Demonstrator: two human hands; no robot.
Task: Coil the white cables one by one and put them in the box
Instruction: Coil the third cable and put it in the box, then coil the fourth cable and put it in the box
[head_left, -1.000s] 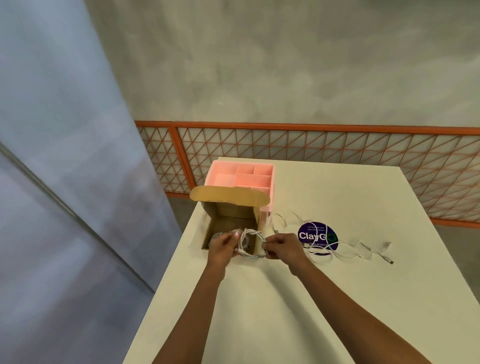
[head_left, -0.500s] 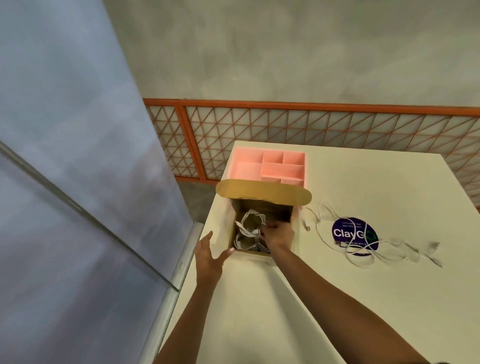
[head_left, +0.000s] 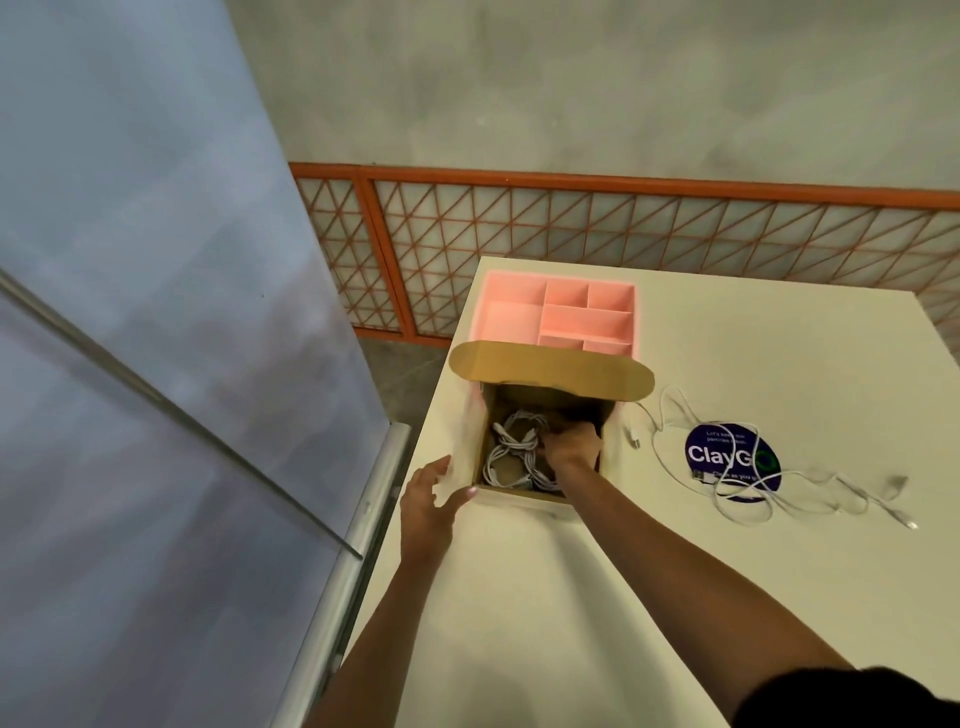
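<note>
An open cardboard box (head_left: 550, 371) stands near the white table's left edge, its flap raised at the back. Coiled white cables (head_left: 511, 449) lie inside it. My right hand (head_left: 571, 447) reaches down into the box, its fingers curled on a coiled cable at the right side; the fingertips are in shadow. My left hand (head_left: 431, 499) is beside the box's front left corner with its fingers relaxed and its thumb at the box wall. A loose white cable (head_left: 748, 486) sprawls on the table to the right of the box.
A pink divided tray (head_left: 561, 312) sits behind the box. A round purple sticker (head_left: 724, 457) lies under the loose cable. A metal rail (head_left: 374, 499) and a glass panel run along the table's left edge. An orange lattice fence (head_left: 623, 228) stands behind the table.
My right hand carried the coiled cable from in front of the box down into it. My left hand let go of the coil and moved to the box's front left corner.
</note>
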